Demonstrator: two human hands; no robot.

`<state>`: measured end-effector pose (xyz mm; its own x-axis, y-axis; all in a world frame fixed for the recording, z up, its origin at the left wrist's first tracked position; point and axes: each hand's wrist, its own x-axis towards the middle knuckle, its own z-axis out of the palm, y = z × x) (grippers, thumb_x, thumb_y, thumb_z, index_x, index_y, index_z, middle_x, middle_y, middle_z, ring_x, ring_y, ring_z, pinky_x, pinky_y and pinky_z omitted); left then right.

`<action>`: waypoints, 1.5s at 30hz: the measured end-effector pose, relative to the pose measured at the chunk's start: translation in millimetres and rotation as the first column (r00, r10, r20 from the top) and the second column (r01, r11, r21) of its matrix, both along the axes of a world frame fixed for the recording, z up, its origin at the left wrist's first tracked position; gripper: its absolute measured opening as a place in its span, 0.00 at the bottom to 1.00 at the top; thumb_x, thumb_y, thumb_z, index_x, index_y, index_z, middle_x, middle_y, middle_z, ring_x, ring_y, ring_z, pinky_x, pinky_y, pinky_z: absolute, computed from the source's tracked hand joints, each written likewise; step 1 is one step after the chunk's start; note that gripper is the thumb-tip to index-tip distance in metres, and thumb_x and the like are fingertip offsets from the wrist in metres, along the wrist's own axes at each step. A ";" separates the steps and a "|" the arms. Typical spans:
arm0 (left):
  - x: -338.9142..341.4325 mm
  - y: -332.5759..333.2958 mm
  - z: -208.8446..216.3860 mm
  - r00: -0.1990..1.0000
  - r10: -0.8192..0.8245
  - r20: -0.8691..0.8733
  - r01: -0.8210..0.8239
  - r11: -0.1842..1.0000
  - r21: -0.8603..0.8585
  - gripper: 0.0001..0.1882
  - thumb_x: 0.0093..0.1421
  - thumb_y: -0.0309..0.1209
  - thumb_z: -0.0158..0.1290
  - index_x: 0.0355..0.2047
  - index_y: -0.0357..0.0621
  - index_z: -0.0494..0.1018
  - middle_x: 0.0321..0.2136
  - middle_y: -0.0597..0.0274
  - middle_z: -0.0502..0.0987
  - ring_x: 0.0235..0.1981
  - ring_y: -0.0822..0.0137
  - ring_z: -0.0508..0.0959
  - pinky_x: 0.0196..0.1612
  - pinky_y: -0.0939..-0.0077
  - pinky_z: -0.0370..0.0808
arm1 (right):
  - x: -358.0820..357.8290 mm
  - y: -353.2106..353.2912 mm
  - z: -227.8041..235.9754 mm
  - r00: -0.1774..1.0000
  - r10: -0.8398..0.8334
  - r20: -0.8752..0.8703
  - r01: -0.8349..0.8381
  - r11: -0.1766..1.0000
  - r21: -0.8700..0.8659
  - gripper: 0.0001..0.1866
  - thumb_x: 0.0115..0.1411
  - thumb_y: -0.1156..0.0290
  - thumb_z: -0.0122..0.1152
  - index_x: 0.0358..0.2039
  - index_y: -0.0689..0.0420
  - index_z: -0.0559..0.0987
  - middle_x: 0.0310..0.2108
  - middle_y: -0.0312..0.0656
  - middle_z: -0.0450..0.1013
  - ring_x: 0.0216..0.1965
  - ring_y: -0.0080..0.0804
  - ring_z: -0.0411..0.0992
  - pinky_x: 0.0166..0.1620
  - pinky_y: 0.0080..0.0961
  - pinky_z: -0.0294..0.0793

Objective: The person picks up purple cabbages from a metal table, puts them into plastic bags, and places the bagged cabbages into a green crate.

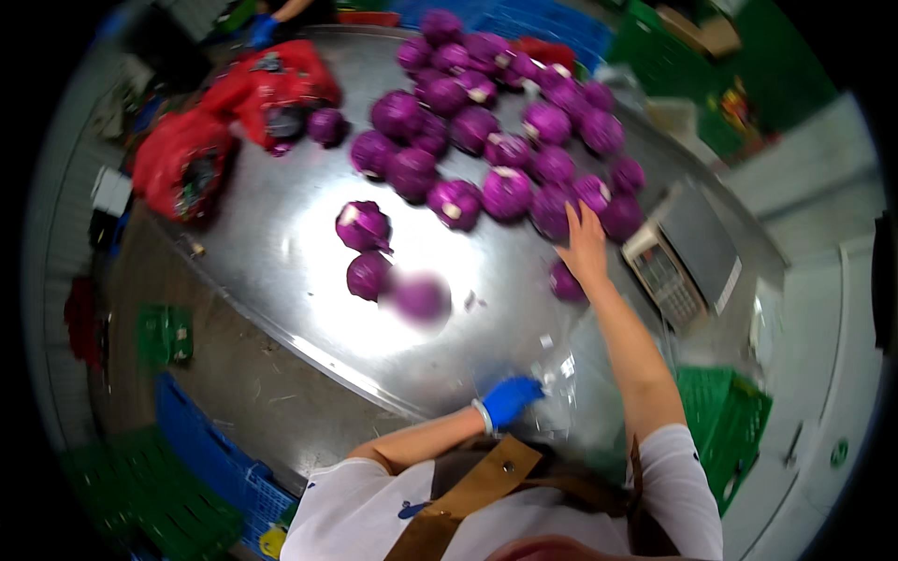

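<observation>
Red plastic bags (178, 140) slump on the far left of the steel bench (505, 266), their dark contents too blurred to identify; a green crate (716, 425) stands to the right. Stretched forward, the right hand (587, 248) is bare and unclenched, fingers spread at a purple cabbage (552, 213) on the group's near right side; contact is unclear. The left hand (512, 400), blue-gloved, lies low beside clear film (589, 365), its grip indistinct.

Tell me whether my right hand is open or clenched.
Open: your right hand shows extended fingers with a gap between them, at the purple cabbages; whether they touch, I cannot tell.
</observation>
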<state>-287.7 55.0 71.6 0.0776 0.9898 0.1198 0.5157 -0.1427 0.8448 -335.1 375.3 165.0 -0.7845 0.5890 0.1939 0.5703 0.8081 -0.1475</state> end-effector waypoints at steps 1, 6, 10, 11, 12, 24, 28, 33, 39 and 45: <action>-11.8 1.5 19.1 0.997 -0.024 -0.079 0.023 1.000 -0.011 0.24 0.53 0.26 0.54 0.53 0.46 0.71 0.51 0.52 0.74 0.49 0.49 0.76 0.51 0.60 0.73 | -12.9 9.8 0.7 0.986 0.077 0.145 -0.094 0.989 0.113 0.51 0.41 0.67 0.75 0.66 0.50 0.59 0.64 0.50 0.56 0.64 0.49 0.56 0.64 0.43 0.58; -51.0 21.6 30.1 0.998 0.032 0.046 -0.023 0.982 -0.189 0.30 0.55 0.29 0.55 0.60 0.48 0.66 0.55 0.52 0.71 0.48 0.48 0.76 0.51 0.58 0.73 | -47.8 65.6 -52.3 0.886 0.347 0.308 -0.439 0.840 0.318 0.47 0.41 0.68 0.72 0.64 0.48 0.63 0.61 0.53 0.61 0.62 0.54 0.57 0.65 0.48 0.56; -55.2 44.5 44.8 0.992 0.014 0.122 0.032 0.930 -0.367 0.34 0.55 0.23 0.52 0.63 0.50 0.62 0.60 0.53 0.66 0.51 0.48 0.74 0.51 0.57 0.72 | -49.5 69.1 -13.7 0.806 0.428 0.409 -0.503 0.859 0.093 0.51 0.34 0.65 0.77 0.62 0.50 0.64 0.57 0.55 0.61 0.59 0.55 0.60 0.63 0.46 0.59; -48.1 43.5 36.1 0.995 0.030 0.100 0.000 0.960 -0.279 0.36 0.55 0.19 0.49 0.65 0.54 0.60 0.64 0.54 0.61 0.55 0.49 0.72 0.54 0.58 0.71 | -45.8 67.8 -13.2 0.842 0.419 0.339 -0.464 0.884 0.059 0.52 0.33 0.64 0.78 0.62 0.50 0.64 0.57 0.55 0.61 0.58 0.55 0.60 0.62 0.46 0.60; -47.4 45.1 31.5 0.997 0.000 0.078 0.018 0.972 -0.236 0.36 0.55 0.18 0.49 0.65 0.55 0.60 0.65 0.54 0.60 0.56 0.50 0.71 0.54 0.59 0.70 | -37.4 66.4 -14.0 0.877 0.398 0.268 -0.419 0.908 0.021 0.53 0.32 0.64 0.79 0.62 0.51 0.64 0.57 0.55 0.61 0.58 0.55 0.60 0.62 0.45 0.60; -13.5 43.9 36.7 0.930 0.164 0.328 -0.069 0.957 -0.281 0.22 0.53 0.22 0.52 0.50 0.48 0.74 0.57 0.48 0.69 0.54 0.47 0.73 0.54 0.62 0.72 | 151.2 -121.0 -12.1 0.551 -0.834 -0.028 -0.664 -0.418 -0.620 0.53 0.45 0.36 0.66 0.66 0.46 0.58 0.63 0.43 0.59 0.62 0.46 0.61 0.63 0.57 0.61; 1.9 28.8 -8.9 0.816 0.071 0.574 -0.036 0.997 -0.072 0.22 0.58 0.33 0.56 0.52 0.42 0.73 0.51 0.50 0.75 0.54 0.53 0.74 0.59 0.62 0.69 | 182.9 -223.2 20.6 0.710 -0.665 -0.233 -0.532 -0.289 -0.796 0.48 0.48 0.33 0.59 0.65 0.46 0.60 0.62 0.45 0.60 0.60 0.46 0.63 0.64 0.55 0.60; -35.1 -7.8 52.3 0.832 0.035 0.554 0.069 0.984 -0.166 0.36 0.55 0.24 0.56 0.65 0.45 0.58 0.64 0.52 0.62 0.64 0.55 0.64 0.64 0.63 0.62 | 225.8 -252.5 20.4 0.552 -0.833 0.047 -0.679 -0.481 -0.554 0.35 0.58 0.54 0.57 0.63 0.55 0.61 0.61 0.46 0.62 0.61 0.44 0.63 0.65 0.45 0.60; -17.4 -42.9 87.7 0.943 -0.001 0.333 0.012 0.999 -0.031 0.48 0.49 0.13 0.52 0.69 0.56 0.50 0.68 0.55 0.54 0.64 0.52 0.64 0.61 0.66 0.68 | 229.1 -270.9 24.2 0.797 -0.586 -0.148 0.049 0.307 -0.950 0.37 0.53 0.65 0.65 0.63 0.58 0.62 0.53 0.48 0.69 0.54 0.38 0.69 0.59 0.33 0.66; 28.8 -63.4 56.3 0.999 -0.033 0.034 0.035 0.997 -0.064 0.47 0.52 0.16 0.50 0.69 0.67 0.50 0.61 0.52 0.67 0.42 0.43 0.79 0.42 0.61 0.77 | 236.7 -293.1 -9.8 0.444 -0.826 0.348 -0.020 -0.398 -0.917 0.38 0.55 0.61 0.69 0.62 0.58 0.62 0.48 0.47 0.71 0.45 0.37 0.74 0.43 0.32 0.78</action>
